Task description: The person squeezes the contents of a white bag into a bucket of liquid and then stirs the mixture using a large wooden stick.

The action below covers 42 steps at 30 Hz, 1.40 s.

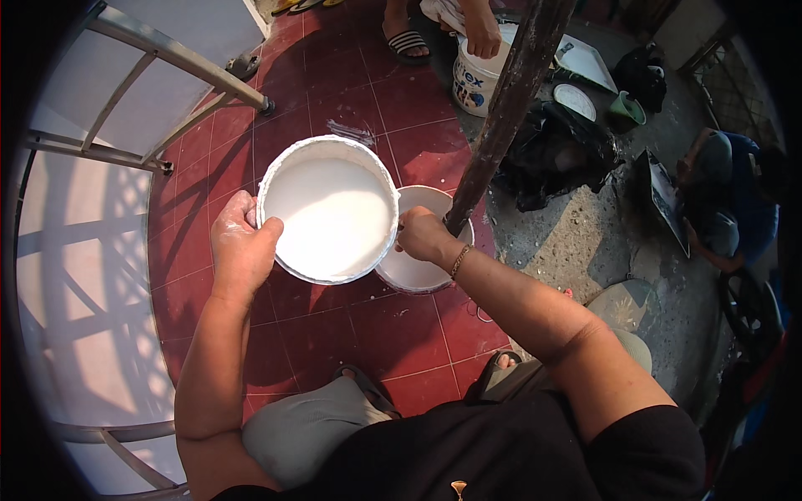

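A round white plastic bucket (326,147) with a smeared rim, holding smooth white liquid (334,221), is in front of the person, over a floor of glossy dark red tiles (397,342). The left hand (240,242), smudged with white, grips its left side, the thumb over the rim and the fingers outside. The right hand (426,234) has its fingers curled at the bucket's right edge; the fingertips are partly hidden, so whether it grips there cannot be told. A gold-coloured chain bracelet (460,260) circles the right wrist.

A second round whitish bucket (423,199) shows below the right hand, partly covered by the first. A dark, rough wooden pole (520,92) slants down to just beside the right wrist, its lower end hidden. Beyond it, a co-worker's hand (483,35) is at the rim of a white bucket with blue printing (469,90). A crumpled black plastic sheet (555,150) lies on the rough grey ground (535,242), near a round white lid (575,101).
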Tool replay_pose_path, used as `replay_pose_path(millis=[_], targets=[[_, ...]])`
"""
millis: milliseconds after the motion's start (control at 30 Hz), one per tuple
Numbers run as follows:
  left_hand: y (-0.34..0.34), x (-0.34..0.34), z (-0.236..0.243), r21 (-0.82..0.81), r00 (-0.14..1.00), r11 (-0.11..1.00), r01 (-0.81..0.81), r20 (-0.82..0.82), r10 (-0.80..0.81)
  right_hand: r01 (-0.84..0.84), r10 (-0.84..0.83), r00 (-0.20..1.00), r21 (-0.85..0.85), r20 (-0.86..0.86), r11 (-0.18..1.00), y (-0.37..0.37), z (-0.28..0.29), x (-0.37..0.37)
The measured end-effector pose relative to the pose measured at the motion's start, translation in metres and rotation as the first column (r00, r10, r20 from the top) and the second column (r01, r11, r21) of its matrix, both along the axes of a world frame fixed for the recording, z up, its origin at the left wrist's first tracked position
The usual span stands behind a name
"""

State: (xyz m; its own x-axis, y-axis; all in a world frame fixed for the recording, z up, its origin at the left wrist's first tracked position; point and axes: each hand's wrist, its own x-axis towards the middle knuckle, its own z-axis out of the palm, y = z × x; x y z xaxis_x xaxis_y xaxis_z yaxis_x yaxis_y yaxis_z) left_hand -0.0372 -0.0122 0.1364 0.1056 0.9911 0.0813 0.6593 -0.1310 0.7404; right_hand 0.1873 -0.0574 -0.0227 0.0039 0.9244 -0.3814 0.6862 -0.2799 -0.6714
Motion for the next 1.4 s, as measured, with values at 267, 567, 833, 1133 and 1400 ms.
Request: replay_pose_path(millis=[267, 567, 833, 1133, 1400], targets=[[-0.001, 0.005, 0.003, 0.023, 0.999, 1.000, 0.012, -0.031, -0.011, 0.153, -0.243, 0.877, -0.240, -0.413, 0.959, -0.005, 0.008, -0.007], [0.000, 0.011, 0.007, 0.009, 0.999, 1.000, 0.024, -0.035, -0.024, 0.107, -0.281, 0.786, -0.326, -0.550, 0.939, -0.002, 0.006, -0.001], [0.004, 0.014, 0.007, 0.041, 0.997, 0.998, 0.049, -0.063, -0.046, -0.091, 0.077, 0.883, -0.007, -0.463, 0.996, 0.002, -0.046, 0.011], [0.001, 0.021, 0.010, 0.077, 0.996, 0.994, 0.072, -0.055, -0.068, 0.004, -0.081, 0.927, -0.205, -0.366, 0.979, 0.003, -0.003, 0.003], [0.001, 0.022, 0.010, 0.081, 0.996, 0.993, 0.083, -0.046, -0.080, 0.222, -0.285, 0.889, -0.207, -0.359, 0.953, -0.004, 0.023, -0.002]])
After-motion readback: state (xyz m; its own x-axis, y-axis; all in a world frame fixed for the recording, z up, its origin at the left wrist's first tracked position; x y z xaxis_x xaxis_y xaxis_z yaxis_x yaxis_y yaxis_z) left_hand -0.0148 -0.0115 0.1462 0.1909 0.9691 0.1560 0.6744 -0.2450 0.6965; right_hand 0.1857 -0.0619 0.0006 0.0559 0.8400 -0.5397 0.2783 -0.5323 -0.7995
